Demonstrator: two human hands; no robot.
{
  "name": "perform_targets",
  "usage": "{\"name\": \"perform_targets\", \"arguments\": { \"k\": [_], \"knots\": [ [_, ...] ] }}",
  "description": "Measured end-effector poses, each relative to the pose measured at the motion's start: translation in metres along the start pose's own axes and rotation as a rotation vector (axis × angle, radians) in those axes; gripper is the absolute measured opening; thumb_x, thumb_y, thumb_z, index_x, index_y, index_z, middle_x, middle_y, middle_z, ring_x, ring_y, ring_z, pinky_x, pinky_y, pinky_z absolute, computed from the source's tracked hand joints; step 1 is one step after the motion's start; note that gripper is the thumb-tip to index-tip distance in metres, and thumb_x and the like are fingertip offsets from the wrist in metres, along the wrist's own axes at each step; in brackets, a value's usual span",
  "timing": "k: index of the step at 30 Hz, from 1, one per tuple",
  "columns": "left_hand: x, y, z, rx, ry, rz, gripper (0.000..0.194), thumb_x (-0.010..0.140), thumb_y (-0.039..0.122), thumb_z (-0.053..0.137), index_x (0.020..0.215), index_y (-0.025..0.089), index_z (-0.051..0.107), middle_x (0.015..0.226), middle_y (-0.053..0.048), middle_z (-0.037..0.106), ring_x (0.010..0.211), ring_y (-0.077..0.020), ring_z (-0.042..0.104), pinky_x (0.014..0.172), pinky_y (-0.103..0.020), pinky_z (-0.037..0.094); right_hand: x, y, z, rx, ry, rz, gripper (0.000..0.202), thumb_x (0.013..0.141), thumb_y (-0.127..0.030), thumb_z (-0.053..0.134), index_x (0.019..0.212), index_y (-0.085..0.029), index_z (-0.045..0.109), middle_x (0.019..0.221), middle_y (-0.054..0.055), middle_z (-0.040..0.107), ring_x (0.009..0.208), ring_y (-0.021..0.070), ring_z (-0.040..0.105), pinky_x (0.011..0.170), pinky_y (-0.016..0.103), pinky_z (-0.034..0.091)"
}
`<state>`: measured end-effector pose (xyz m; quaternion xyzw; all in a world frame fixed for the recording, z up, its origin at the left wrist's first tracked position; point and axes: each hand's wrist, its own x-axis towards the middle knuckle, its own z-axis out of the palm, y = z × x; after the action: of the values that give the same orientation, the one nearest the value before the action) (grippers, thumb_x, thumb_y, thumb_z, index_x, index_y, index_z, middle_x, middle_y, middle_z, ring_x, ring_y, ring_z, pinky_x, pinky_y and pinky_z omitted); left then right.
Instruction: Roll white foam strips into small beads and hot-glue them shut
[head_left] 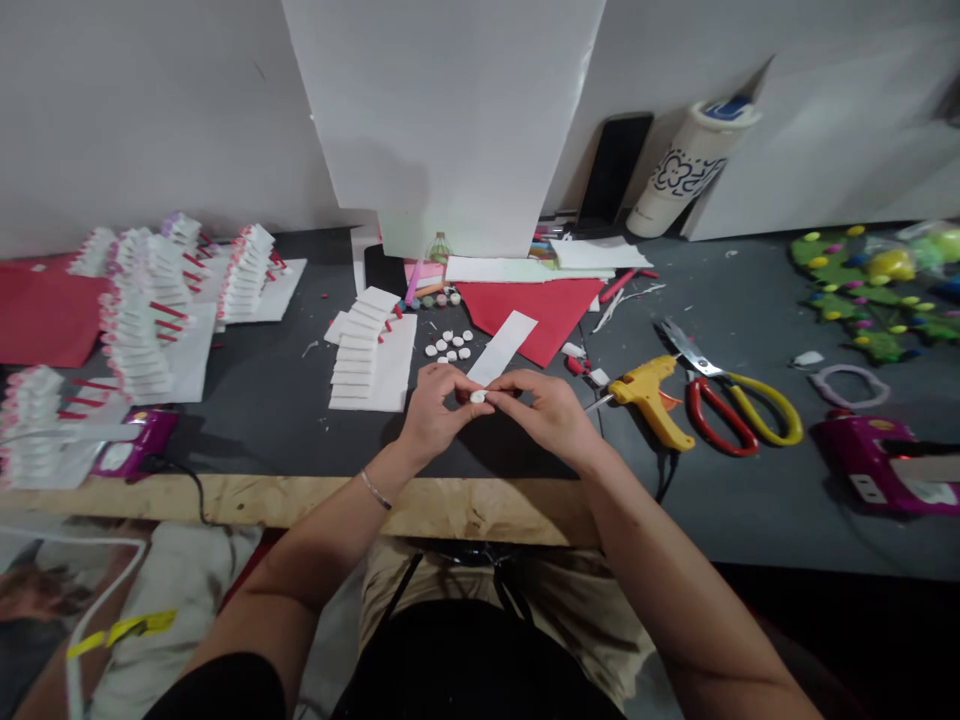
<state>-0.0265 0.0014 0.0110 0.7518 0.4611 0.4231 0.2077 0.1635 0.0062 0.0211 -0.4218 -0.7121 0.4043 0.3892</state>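
My left hand (437, 412) and my right hand (546, 410) meet above the table's front part, fingers pinched. Between their fingertips is a small white paper coil (478, 397); both hands are closed on it. Just beyond the fingers a white paper strip (506, 345) lies partly over a red sheet (540, 305). Several small white coils (448, 345) are scattered to the left of the strip. Farther left, a stepped row of folded white paper (356, 350) with small red pieces stands on a white card (397, 370).
A yellow glue gun (649, 400) and scissors with red and yellow handles (727, 390) lie to the right. Several finished paper pieces (146, 320) stand at left. A tumbler (686, 170) and a phone (615, 170) lean at the back. Purple devices (862, 465) sit at both sides.
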Motion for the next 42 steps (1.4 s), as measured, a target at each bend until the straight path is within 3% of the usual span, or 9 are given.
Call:
{"name": "perform_targets", "arguments": {
  "k": [9, 14, 17, 21, 24, 27, 33, 37, 42],
  "knots": [
    [-0.004, -0.003, 0.004, 0.112, -0.023, 0.06, 0.04, 0.082, 0.058, 0.067, 0.075, 0.02, 0.06, 0.069, 0.003, 0.057, 0.071, -0.0153, 0.054, 0.09, -0.037, 0.04, -0.001, 0.0, -0.003, 0.118, -0.102, 0.146, 0.022, 0.085, -0.038, 0.066, 0.08, -0.02, 0.076, 0.078, 0.002, 0.076, 0.07, 0.0152, 0.064, 0.065, 0.025, 0.046],
    [-0.003, -0.004, 0.004, 0.196, -0.12, 0.036, 0.037, 0.084, 0.056, 0.067, 0.078, 0.02, 0.061, 0.074, 0.002, 0.061, 0.075, -0.0166, 0.055, 0.095, -0.039, 0.037, 0.001, 0.003, 0.0, 0.16, -0.129, 0.216, 0.022, 0.081, -0.038, 0.066, 0.078, -0.018, 0.074, 0.073, 0.002, 0.073, 0.065, 0.0135, 0.06, 0.061, 0.025, 0.044],
    [0.0, -0.003, 0.0, 0.179, -0.197, 0.03, 0.037, 0.083, 0.055, 0.068, 0.09, 0.019, 0.066, 0.082, -0.001, 0.065, 0.081, -0.0183, 0.058, 0.096, -0.039, 0.037, 0.003, 0.007, -0.001, 0.151, -0.094, 0.238, 0.023, 0.08, -0.039, 0.066, 0.078, -0.018, 0.074, 0.073, 0.002, 0.073, 0.065, 0.0134, 0.059, 0.061, 0.025, 0.043],
    [0.001, -0.006, -0.004, 0.138, -0.288, 0.087, 0.038, 0.091, 0.043, 0.063, 0.121, 0.02, 0.065, 0.097, -0.006, 0.07, 0.097, -0.0218, 0.061, 0.099, -0.04, 0.037, 0.004, 0.012, -0.005, 0.145, -0.067, 0.232, 0.024, 0.081, -0.04, 0.064, 0.079, -0.018, 0.074, 0.074, 0.002, 0.072, 0.066, 0.0133, 0.058, 0.061, 0.025, 0.043],
    [0.002, -0.01, -0.004, 0.14, -0.315, 0.142, 0.032, 0.097, 0.033, 0.053, 0.125, 0.022, 0.065, 0.102, -0.007, 0.071, 0.1, -0.0208, 0.061, 0.102, -0.041, 0.036, 0.004, 0.013, -0.005, 0.134, -0.081, 0.229, 0.024, 0.081, -0.04, 0.064, 0.075, -0.018, 0.073, 0.07, 0.001, 0.071, 0.064, 0.0131, 0.057, 0.06, 0.025, 0.042],
    [0.002, -0.012, -0.003, 0.144, -0.28, 0.146, 0.028, 0.098, 0.032, 0.052, 0.118, 0.023, 0.069, 0.1, -0.005, 0.073, 0.094, -0.0189, 0.063, 0.104, -0.042, 0.036, 0.004, 0.013, -0.004, 0.185, -0.075, 0.244, 0.023, 0.079, -0.04, 0.066, 0.074, -0.018, 0.072, 0.072, 0.002, 0.073, 0.067, 0.0142, 0.061, 0.064, 0.026, 0.046],
    [0.0, -0.009, 0.003, 0.007, -0.104, 0.125, 0.023, 0.094, 0.038, 0.059, 0.104, 0.022, 0.074, 0.092, -0.004, 0.075, 0.088, -0.0182, 0.065, 0.099, -0.04, 0.042, 0.005, 0.009, -0.004, 0.259, -0.049, 0.212, 0.023, 0.08, -0.04, 0.066, 0.077, -0.019, 0.071, 0.077, 0.003, 0.074, 0.073, 0.0157, 0.066, 0.071, 0.028, 0.05],
    [-0.001, -0.007, 0.007, -0.112, -0.036, 0.035, 0.021, 0.091, 0.038, 0.064, 0.1, 0.023, 0.075, 0.091, -0.005, 0.075, 0.088, -0.0181, 0.065, 0.087, -0.035, 0.049, 0.003, 0.007, -0.003, 0.14, -0.01, 0.163, 0.021, 0.083, -0.037, 0.063, 0.078, -0.019, 0.071, 0.076, 0.003, 0.074, 0.07, 0.0151, 0.064, 0.065, 0.026, 0.048],
    [-0.002, -0.004, 0.009, -0.121, -0.001, -0.009, 0.02, 0.089, 0.038, 0.066, 0.099, 0.022, 0.075, 0.091, -0.005, 0.074, 0.09, -0.0179, 0.066, 0.085, -0.033, 0.051, 0.002, 0.004, -0.002, -0.039, 0.047, 0.08, 0.017, 0.085, -0.032, 0.061, 0.082, -0.019, 0.07, 0.077, 0.002, 0.073, 0.068, 0.0144, 0.063, 0.063, 0.025, 0.045]
  ]
}}
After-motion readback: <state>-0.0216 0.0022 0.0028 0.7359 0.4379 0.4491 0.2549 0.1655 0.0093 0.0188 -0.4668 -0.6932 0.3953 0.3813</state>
